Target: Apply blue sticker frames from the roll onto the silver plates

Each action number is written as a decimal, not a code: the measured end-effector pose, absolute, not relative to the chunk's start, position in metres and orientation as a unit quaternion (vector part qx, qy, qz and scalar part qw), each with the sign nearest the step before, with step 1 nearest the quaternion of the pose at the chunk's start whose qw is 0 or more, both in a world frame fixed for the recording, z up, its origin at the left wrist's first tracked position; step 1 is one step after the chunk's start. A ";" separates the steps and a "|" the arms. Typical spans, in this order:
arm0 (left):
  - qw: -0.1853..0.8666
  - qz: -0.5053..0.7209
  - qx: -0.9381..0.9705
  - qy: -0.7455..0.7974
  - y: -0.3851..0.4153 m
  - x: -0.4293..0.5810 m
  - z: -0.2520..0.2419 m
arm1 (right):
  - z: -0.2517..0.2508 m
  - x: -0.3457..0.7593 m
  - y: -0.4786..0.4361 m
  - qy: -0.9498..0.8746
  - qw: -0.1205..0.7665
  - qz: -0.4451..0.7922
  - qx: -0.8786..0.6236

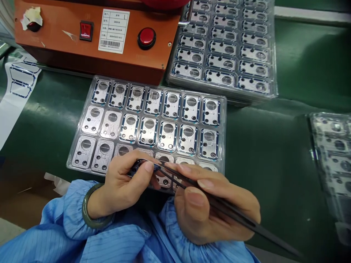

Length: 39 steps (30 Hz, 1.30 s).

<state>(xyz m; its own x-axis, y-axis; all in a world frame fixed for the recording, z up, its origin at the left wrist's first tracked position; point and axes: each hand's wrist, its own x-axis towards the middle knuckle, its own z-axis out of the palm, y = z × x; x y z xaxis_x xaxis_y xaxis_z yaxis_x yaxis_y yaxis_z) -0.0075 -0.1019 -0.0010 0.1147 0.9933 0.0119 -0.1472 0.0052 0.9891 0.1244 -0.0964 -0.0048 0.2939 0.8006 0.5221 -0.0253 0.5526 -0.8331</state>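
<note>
Blue-edged metal lens plate (142, 166) was clamped betw. L hand's (123, 182) thumb & fingers (126, 157), over plastic tray (153, 86). Black tweezers (270, 237) had tips on plate, R hand (211, 204) closed round them. Orange control box (68, 54) sat at 11 o'clock, 2nd tray (274, 65) at 1, 3rd tray (329, 164) at 3.

Trays counted: 3, namely centre tray (225, 124), far tray (275, 73), right tray (312, 146). Centre tray: plates (172, 105), 7 far row, 7 middle row, near row partly hidden. Hands: 2, left hand (123, 182) with 1 small plate (142, 166), right hand (208, 208) with 1 tweezers (263, 230). Orange box (55, 47): 1 switch (86, 30), 1 round button (146, 38).
</note>
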 end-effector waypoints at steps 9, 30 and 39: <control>0.580 0.489 0.491 0.427 -0.102 -0.011 -0.001 | -0.004 0.123 -0.095 -0.515 0.713 0.276 -0.388; 0.589 0.499 0.468 0.429 -0.099 -0.008 0.001 | -0.007 0.123 -0.095 -0.534 0.696 0.278 -0.391; 0.618 0.508 0.428 0.421 -0.100 -0.007 0.001 | -0.010 0.124 -0.095 -0.544 0.699 0.250 -0.391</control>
<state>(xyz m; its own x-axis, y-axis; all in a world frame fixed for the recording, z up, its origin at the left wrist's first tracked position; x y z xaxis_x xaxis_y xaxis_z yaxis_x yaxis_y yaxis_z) -0.0073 -0.0998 0.0011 0.1297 0.9879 -0.0853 -0.2681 0.1178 0.9562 0.1238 -0.0947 -0.0101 0.2836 0.7747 0.5651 0.0764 0.5692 -0.8187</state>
